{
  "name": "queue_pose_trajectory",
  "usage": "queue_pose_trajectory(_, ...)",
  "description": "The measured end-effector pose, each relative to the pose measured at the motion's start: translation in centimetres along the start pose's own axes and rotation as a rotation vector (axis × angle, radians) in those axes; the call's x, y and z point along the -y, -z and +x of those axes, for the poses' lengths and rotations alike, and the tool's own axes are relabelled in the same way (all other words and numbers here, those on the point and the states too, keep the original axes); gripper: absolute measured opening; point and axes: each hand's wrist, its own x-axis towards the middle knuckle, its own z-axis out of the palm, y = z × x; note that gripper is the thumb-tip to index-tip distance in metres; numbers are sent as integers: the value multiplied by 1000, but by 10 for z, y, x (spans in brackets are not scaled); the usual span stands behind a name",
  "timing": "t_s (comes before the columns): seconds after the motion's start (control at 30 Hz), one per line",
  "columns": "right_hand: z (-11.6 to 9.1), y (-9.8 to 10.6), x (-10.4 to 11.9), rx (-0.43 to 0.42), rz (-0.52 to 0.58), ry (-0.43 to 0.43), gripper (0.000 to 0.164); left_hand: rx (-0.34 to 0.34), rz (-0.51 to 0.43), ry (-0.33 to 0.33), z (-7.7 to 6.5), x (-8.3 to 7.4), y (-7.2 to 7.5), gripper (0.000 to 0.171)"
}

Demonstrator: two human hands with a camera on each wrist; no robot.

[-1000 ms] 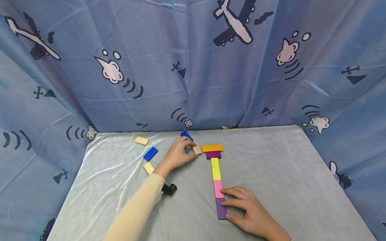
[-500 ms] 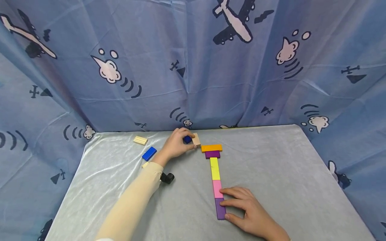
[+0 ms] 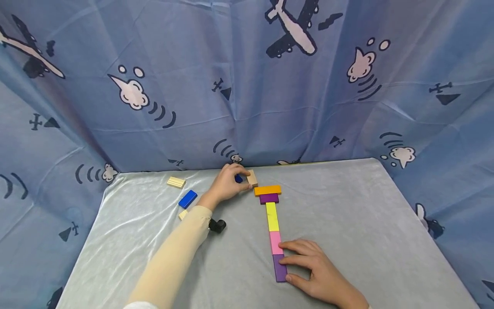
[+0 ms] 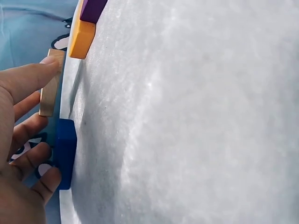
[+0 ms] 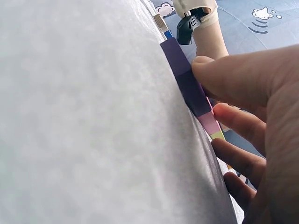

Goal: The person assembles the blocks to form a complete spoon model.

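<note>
My left hand pinches a plain wooden block between thumb and fingers, above and left of the orange block. In the left wrist view the wooden block is held off the cloth, and a blue block stands under the other fingers. Below the orange block runs a column: a dark purple block, a yellow block, a pink block and a purple block. My right hand rests along the column's right side, its fingertips touching the pink and purple blocks.
Left of my left arm lie a blue block, a ridged wooden block and another wooden block partly behind the sleeve. A grey cloth covers the table, with a blue patterned curtain behind it.
My left hand has moved away from me with the wooden block, from beside the orange block's left end to just beyond it. The right hand has stayed at the column.
</note>
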Motion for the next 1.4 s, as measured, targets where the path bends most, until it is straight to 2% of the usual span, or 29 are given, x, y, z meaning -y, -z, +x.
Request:
queue_pose_trajectory(0.33, 0, 1, -1, 15, -3, -19, 37, 44, 52, 18, 7, -4, -3, 39)
queue_pose_trajectory(0.9, 0, -1, -2, 10, -6, -7, 37, 128, 161, -16, 11, -7, -3, 41)
queue_pose_trajectory(1.4, 1, 0, -1, -5, -9, 13, 38, 123, 215, -41, 14, -11, -7, 38)
